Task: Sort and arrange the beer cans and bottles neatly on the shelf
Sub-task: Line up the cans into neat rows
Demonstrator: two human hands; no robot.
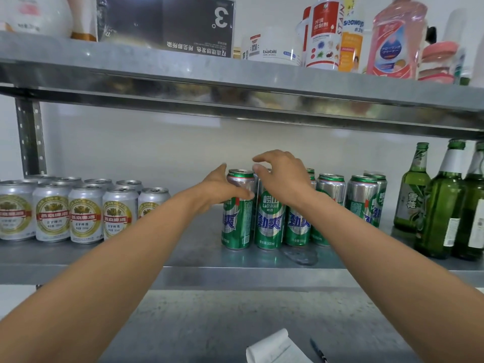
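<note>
Several tall green beer cans (pixel 269 221) stand clustered at the middle of the metal shelf (pixel 193 260). My left hand (pixel 220 188) grips the upper part of the leftmost green can (pixel 237 226), fingers across its front and thumb raised beside its rim. My right hand (pixel 284 176) arches over the tops of the middle cans, its forefinger and thumb apart with nothing between them. Several short silver cans (pixel 85 217) stand in rows on the left. Three green glass bottles (pixel 442 205) stand upright on the right.
The upper shelf (pixel 235 82) hangs low over the cans and carries a dark box (pixel 167 22) and cleaning bottles (pixel 392 40). A wet patch (pixel 301 256) lies in front of the green cans. On the lower surface lie a notepad (pixel 275 347) and a pen (pixel 318 351).
</note>
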